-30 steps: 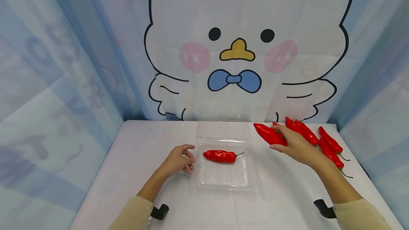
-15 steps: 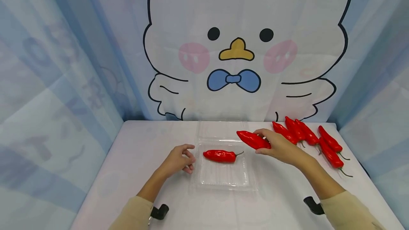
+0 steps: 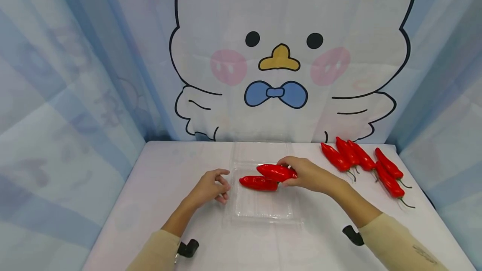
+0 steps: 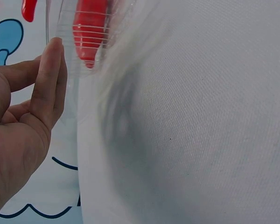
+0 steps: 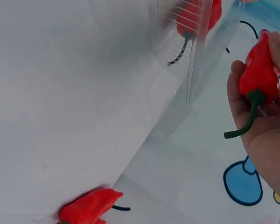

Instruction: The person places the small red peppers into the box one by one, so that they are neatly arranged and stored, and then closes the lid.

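Note:
A red chili pepper (image 3: 276, 172) is gripped between the thumb and fingers of my right hand (image 3: 306, 175), above the clear plastic box (image 3: 263, 210). Its green stem (image 5: 249, 119) hangs free in the right wrist view. Inside the box lies another red pepper (image 3: 257, 183), partly hidden by the held one. My left hand (image 3: 208, 187) stays beside the box's left wall, its fingers loosely bent and holding nothing. In the left wrist view the left fingers (image 4: 49, 79) are close to the box's ribbed side; whether they touch it I cannot tell.
Several more red peppers (image 3: 335, 157) lie in a loose group at the table's back right. The box's open lid (image 3: 260, 152) extends toward the back edge. A printed curtain (image 3: 278, 124) hangs behind the white table (image 3: 169, 162).
My right hand has carried its pepper leftward, from near the group at the back right to over the box. My left hand has stayed in place.

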### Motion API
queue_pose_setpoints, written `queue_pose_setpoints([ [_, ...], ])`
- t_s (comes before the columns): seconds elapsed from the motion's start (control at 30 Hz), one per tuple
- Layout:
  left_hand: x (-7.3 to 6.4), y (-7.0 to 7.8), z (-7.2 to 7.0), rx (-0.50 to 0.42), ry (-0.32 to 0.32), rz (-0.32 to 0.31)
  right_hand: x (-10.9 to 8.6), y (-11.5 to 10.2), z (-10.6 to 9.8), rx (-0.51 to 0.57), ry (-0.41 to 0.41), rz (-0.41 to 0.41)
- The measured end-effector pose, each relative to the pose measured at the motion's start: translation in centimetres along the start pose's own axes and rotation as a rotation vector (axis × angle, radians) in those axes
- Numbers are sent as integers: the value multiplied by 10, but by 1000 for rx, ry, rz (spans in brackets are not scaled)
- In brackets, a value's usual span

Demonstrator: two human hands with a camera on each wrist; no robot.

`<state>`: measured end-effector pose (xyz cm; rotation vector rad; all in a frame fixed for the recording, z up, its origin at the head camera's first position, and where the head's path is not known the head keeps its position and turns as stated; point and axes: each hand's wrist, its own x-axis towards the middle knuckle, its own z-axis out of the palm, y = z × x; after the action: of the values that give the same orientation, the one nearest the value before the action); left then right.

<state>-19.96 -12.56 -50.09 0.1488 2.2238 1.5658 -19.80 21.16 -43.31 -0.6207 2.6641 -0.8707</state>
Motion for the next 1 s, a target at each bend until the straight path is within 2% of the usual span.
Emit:
queue_pose_setpoints([
  [0.2, 1, 0, 0, 11, 3, -8, 9, -1, 16, -18, -62, -49],
  [0.37, 2, 2, 1, 17, 1, -1, 12, -2, 25, -80, -64, -62],
  [0.77, 3, -4, 1, 14, 2, -8, 20, -7, 47, -143, -66, -66],
  [1.0, 3, -2, 1, 21, 2, -7, 25, -8, 56, -179, -88, -30],
])
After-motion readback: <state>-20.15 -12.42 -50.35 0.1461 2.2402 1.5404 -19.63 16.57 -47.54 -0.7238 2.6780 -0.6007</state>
